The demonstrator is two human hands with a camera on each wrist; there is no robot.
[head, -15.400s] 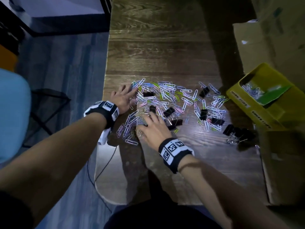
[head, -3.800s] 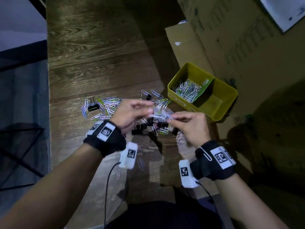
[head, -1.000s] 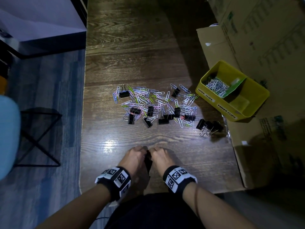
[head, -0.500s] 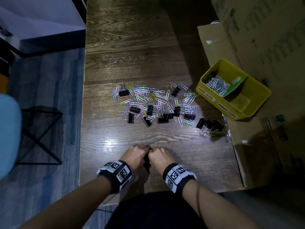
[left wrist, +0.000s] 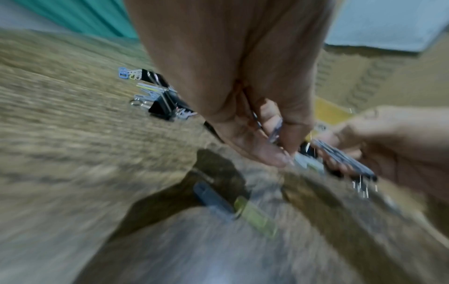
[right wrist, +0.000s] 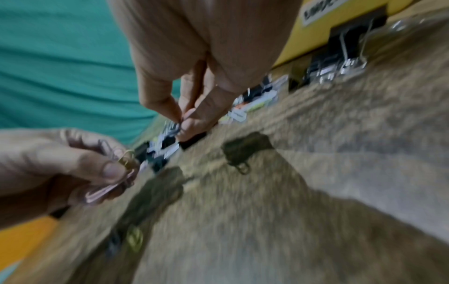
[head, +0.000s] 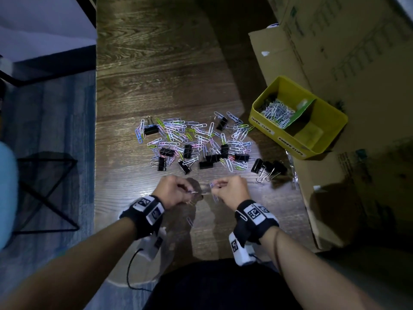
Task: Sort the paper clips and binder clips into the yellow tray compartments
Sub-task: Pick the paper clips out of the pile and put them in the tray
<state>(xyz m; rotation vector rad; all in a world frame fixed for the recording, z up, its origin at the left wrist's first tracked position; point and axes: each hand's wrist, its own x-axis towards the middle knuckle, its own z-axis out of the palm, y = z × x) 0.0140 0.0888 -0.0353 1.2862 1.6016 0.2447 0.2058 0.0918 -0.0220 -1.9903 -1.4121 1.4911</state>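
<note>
Both hands hover just above the wooden table, near its front edge. My left hand pinches a small bunch of paper clips, pink ones among them. My right hand pinches paper clips too, a short gap away. Beyond the hands lies a spread pile of coloured paper clips and black binder clips. A cluster of binder clips lies to its right. The yellow tray stands at the far right. Its left compartment holds paper clips. The compartment labelled for binder clips shows a bare bottom.
Cardboard boxes stand behind and to the right of the tray, and a flap lies along the table's right side. One loose paper clip lies under my hands. The table's left edge drops to a blue floor.
My hands were pressed together low at the table's near edge. They have since lifted, moved forward toward the pile and drawn apart, each holding paper clips.
</note>
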